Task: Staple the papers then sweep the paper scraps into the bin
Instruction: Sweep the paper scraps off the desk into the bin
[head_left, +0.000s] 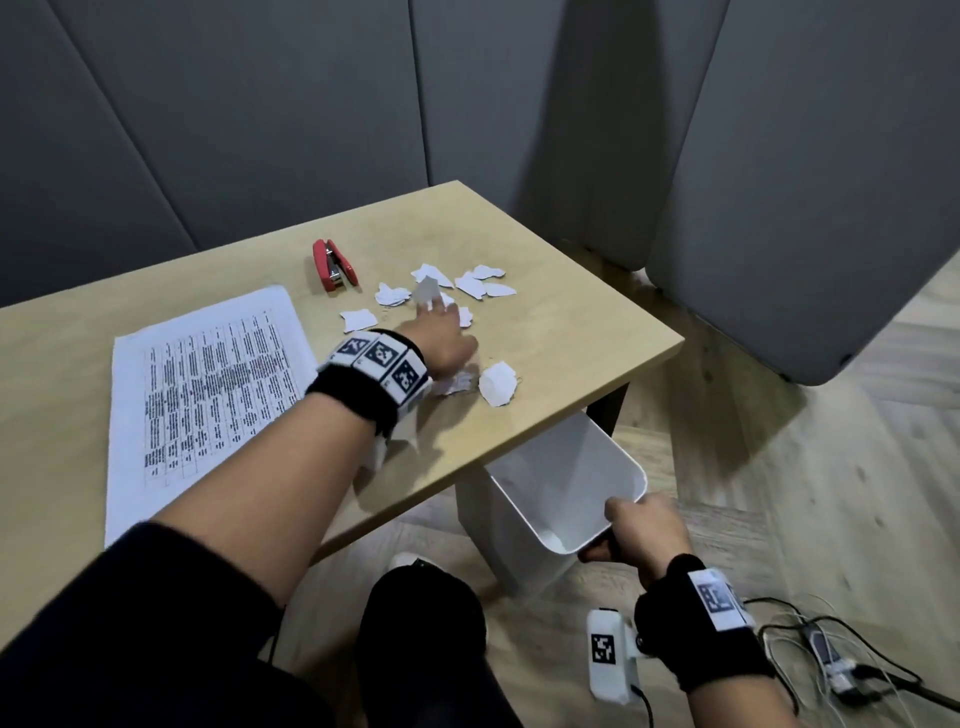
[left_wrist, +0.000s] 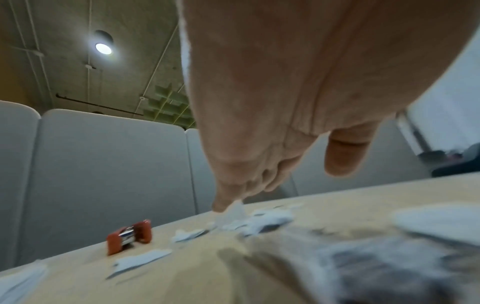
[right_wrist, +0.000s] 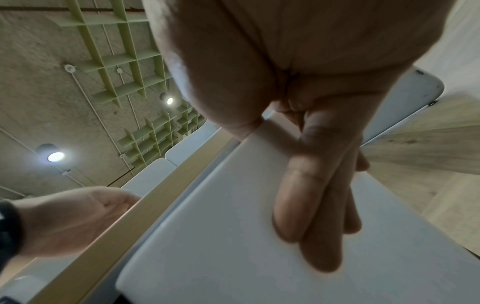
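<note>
Below table (head_left: 613, 332) edge, right hand (head_left: 647, 530) tilts bin (head_left: 582, 483)

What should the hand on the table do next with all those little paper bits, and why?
Probably drag the left hand toward the table's near edge, pulling the paper scraps along. Its fingers already reach among the scraps, and the right hand holds the white bin tilted just below that edge, ready to catch them. The stapler lies to the side, out of the way.

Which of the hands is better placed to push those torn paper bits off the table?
Left. The left hand is among the scraps on the table, while the right hand grips the bin below the edge.
</note>
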